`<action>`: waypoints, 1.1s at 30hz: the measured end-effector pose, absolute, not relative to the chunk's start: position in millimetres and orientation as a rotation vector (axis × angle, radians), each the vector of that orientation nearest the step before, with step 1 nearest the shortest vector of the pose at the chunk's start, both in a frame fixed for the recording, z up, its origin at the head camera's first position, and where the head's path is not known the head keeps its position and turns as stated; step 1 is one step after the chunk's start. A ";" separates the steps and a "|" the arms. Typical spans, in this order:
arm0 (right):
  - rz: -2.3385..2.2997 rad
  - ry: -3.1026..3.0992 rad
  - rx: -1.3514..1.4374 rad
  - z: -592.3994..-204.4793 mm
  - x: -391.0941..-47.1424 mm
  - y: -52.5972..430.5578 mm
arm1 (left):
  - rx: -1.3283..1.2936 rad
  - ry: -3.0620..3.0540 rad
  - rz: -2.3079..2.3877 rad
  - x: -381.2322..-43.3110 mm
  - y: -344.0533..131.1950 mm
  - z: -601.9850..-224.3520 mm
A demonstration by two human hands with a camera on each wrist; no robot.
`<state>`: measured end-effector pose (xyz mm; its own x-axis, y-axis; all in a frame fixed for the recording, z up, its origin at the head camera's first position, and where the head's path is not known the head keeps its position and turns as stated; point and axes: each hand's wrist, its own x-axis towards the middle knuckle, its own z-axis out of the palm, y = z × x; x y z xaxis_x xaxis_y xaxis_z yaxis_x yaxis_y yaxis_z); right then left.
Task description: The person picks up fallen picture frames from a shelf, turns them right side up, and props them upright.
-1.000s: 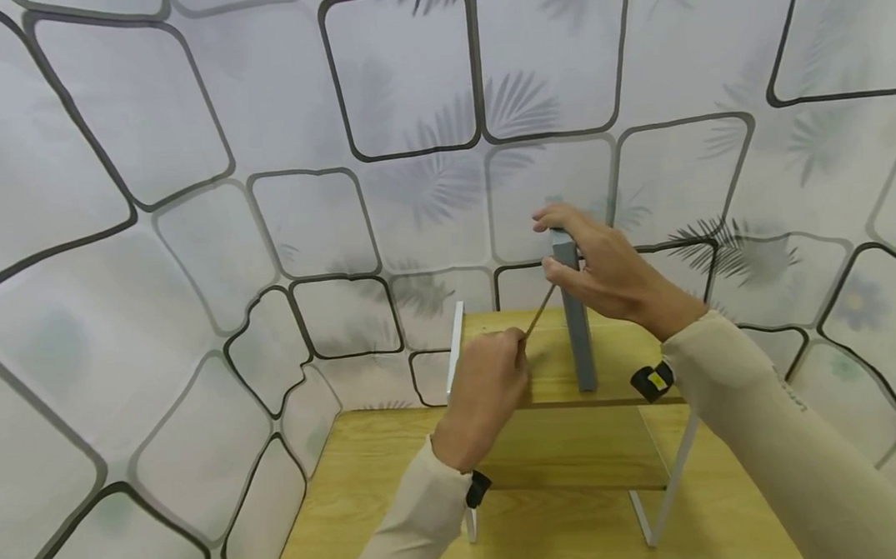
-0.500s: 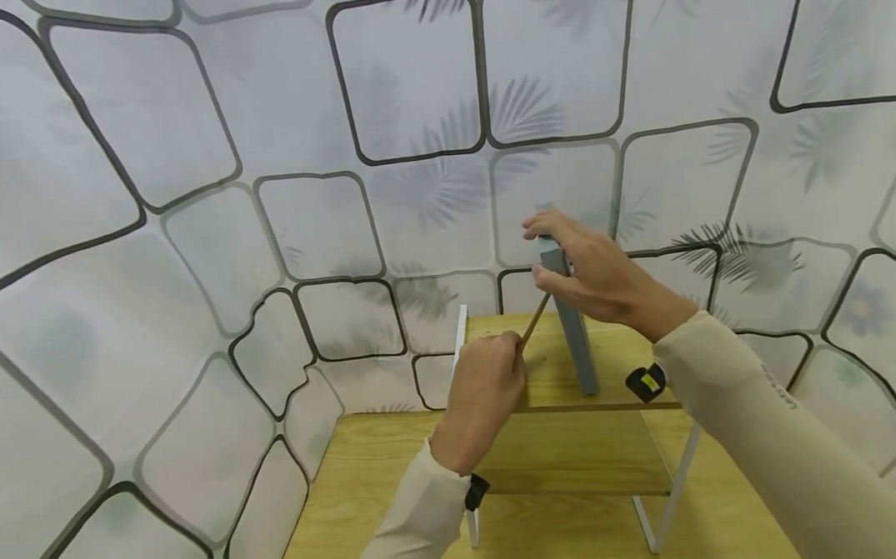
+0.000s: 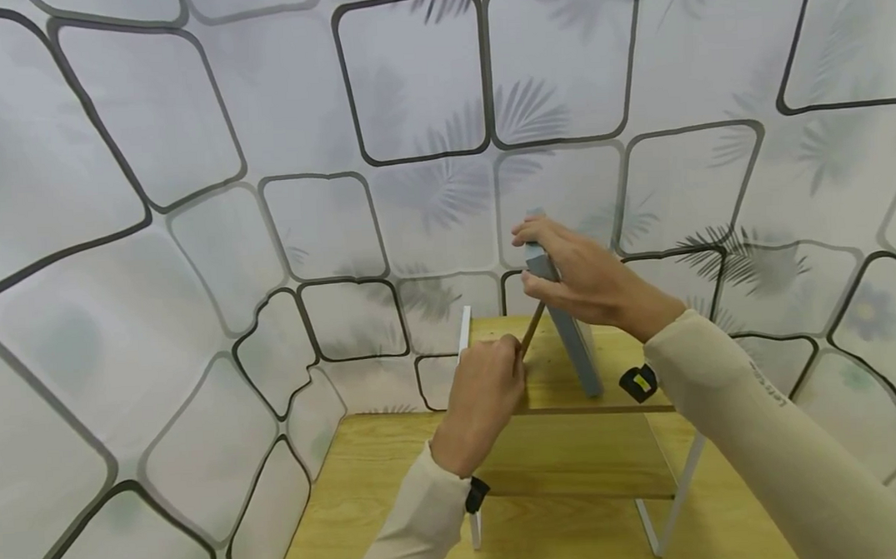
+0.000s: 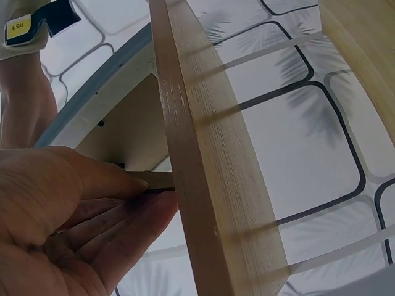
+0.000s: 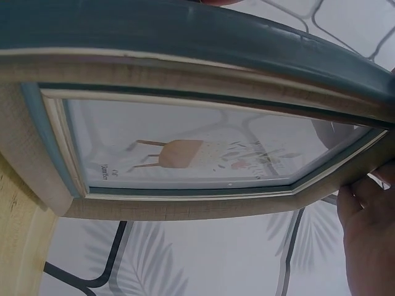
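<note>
A picture frame (image 3: 571,341) with blue-grey sides stands on the upper shelf, its top leaning left. My right hand (image 3: 586,273) grips its top end, thumb on the near side and fingers over the top. The right wrist view shows the front of the picture frame (image 5: 185,203), with a print of a brown legged planter behind glass. Left of it, my left hand (image 3: 486,394) pinches the thin brown support leg (image 3: 533,330) behind the frame. In the left wrist view, thumb and fingers of the left hand (image 4: 74,209) hold this strip (image 4: 157,179) near the shelf edge.
The two-tier wooden shelf (image 3: 632,363) has white metal legs (image 3: 675,495) and stands on a wooden table (image 3: 359,483). Behind and to the left hangs patterned pale cloth (image 3: 424,80). The shelf's lower board (image 3: 576,457) lies beneath the hands.
The top of the picture frame has tilted further left, carried by my right hand. My left hand stays nearly in place, still pinching the support leg.
</note>
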<state>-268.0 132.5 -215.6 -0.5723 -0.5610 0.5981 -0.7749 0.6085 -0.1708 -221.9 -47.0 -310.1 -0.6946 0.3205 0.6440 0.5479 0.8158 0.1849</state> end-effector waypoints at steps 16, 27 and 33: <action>0.687 -2.403 1.085 -211.1 -270.2 131.3 | -0.635 -2.425 -0.430 -223.4 -54.4 -306.6; 0.969 -2.403 1.013 -198.2 -295.5 150.4 | -0.691 -2.111 -0.678 -213.9 -38.7 -295.3; 1.021 -2.452 1.009 -201.9 -310.7 148.1 | -0.698 -2.167 -0.804 -213.2 -20.8 -290.5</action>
<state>-310.7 148.1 -201.9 -0.7086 -0.4931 0.5047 -0.7056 0.5006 -0.5014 -213.2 -20.8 -290.5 -0.6011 0.2316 0.7649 0.6746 0.6602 0.3302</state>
